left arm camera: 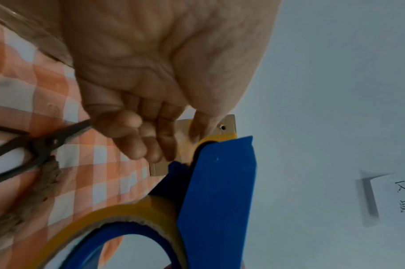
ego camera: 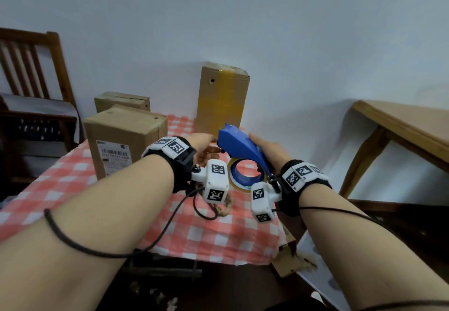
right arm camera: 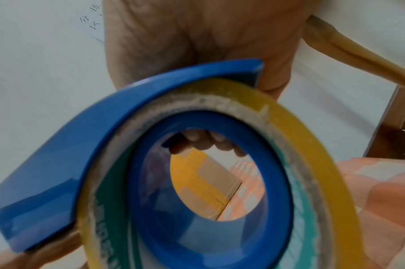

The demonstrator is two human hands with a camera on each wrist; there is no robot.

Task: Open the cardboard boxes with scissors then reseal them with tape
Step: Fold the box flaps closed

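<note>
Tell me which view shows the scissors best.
The left wrist view: the dark scissors lie on the checked tablecloth, blades toward the left hand. In the head view the wrist rig hides them. In the right wrist view the tape dispenser fills the frame; no scissors show.
</note>
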